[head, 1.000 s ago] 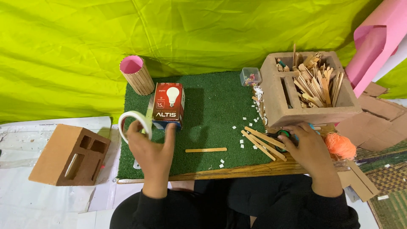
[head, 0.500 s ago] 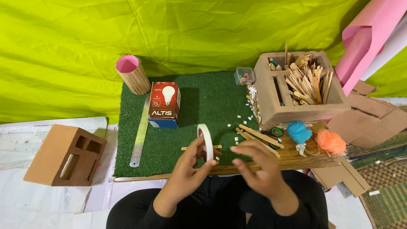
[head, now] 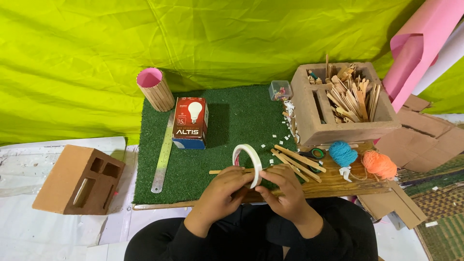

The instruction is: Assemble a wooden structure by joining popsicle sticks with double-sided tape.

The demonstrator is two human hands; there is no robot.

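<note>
- Hands meet at the near edge of a green turf mat (head: 232, 125): the left hand (head: 223, 189) and right hand (head: 285, 189) both pinch a roll of white tape (head: 247, 164), fingers clamped on its lower rim, the ring standing upright on edge between them.
- Just beyond, loose wooden craft sticks (head: 296, 162) lie across the mat's right edge, beside green-handled scissors (head: 315, 154).
- To the right, a blue yarn ball (head: 343, 153) and an orange yarn ball (head: 380, 164) sit side by side on a wooden board.
- On the mat's left side, a steel ruler (head: 163, 154) lies next to a red light-bulb box (head: 191, 123).
- Off the mat to the left sits a hollow brick (head: 77, 180).
- Farthest back, a stick-clad cup with pink lining (head: 155, 90) stands at left and a brick-coloured box filled with sticks (head: 344, 102) at right, against a yellow-green cloth.
</note>
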